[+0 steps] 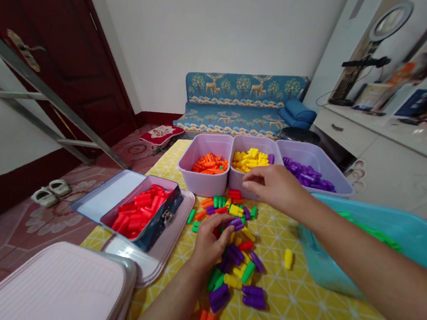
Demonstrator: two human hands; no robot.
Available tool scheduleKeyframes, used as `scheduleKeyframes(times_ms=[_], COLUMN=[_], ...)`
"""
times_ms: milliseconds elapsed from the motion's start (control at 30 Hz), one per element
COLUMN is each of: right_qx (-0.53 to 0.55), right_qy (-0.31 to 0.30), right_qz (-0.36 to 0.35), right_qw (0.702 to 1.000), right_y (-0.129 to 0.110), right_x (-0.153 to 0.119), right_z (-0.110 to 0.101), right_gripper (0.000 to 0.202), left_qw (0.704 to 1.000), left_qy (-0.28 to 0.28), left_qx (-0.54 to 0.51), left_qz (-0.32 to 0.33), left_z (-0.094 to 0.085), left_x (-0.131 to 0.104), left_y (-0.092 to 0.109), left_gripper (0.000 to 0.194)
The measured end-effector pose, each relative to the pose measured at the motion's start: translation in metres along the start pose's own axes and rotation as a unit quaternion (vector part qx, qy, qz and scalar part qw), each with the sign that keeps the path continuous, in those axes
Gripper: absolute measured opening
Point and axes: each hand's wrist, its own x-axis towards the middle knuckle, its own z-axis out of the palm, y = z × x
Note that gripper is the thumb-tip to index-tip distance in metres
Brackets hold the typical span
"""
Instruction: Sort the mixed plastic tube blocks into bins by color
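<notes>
My left hand [209,240] reaches into a loose pile of coloured plastic pieces, its fingers curled and the thumb and fingertips at a purple piece [235,224]. My right hand [274,185] hovers at the front rim of the middle lilac bin [255,183], thumb and fingers apart, with nothing visible between them. Yellow pieces [250,159] fill part of this bin, with a purple one at their right side. Around my left hand lie red, orange, green, yellow and purple pieces, some joined in pairs, such as the purple pair [254,297] in front.
Beside the middle bin stand a lilac bin [202,182] of orange pieces and another [341,183] of purple ones. A turquoise tub [325,267] at right holds green pieces. At left, an open case [154,233] holds red pieces, near pale lids [54,286]. A metal ladder [63,115] stands left.
</notes>
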Motion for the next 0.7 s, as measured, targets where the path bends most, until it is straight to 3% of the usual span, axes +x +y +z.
scheduleKeyframes(times_ms=[167, 267, 400, 467, 567, 700], right_qx=[-0.091, -0.118, -0.137, -0.148, -0.166, -0.217], right_qy=[0.030, 0.013, -0.020, -0.030, -0.031, -0.024], right_qz=[0.057, 0.089, 0.092, 0.091, 0.108, 0.107], right_qw=[0.994, 0.989, 0.986, 0.984, 0.980, 0.970], right_y=[0.039, 0.057, 0.072, 0.078, 0.087, 0.097], right_x=[0.041, 0.053, 0.058, 0.060, 0.063, 0.073], right_z=[0.007, 0.011, 0.013, 0.011, 0.009, 0.007], right_gripper=[0.021, 0.021, 0.021, 0.021, 0.023, 0.030], left_qw=[1.000, 1.000, 0.999, 0.997, 0.994, 0.976], left_qy=[0.002, 0.012, 0.037, 0.057, 0.084, 0.033], left_qx=[0.006, 0.005, 0.027, 0.044, 0.067, 0.203], left_qz=[-0.009, -0.007, 0.004, 0.012, 0.034, 0.076], left_z=[0.000, -0.001, -0.007, -0.009, -0.007, 0.009], left_x=[-0.001, -0.002, 0.008, 0.026, 0.070, 0.142], left_y=[-0.002, 0.000, 0.023, 0.040, 0.059, 0.059], left_gripper=[0.018, 0.018, 0.017, 0.017, 0.020, 0.023])
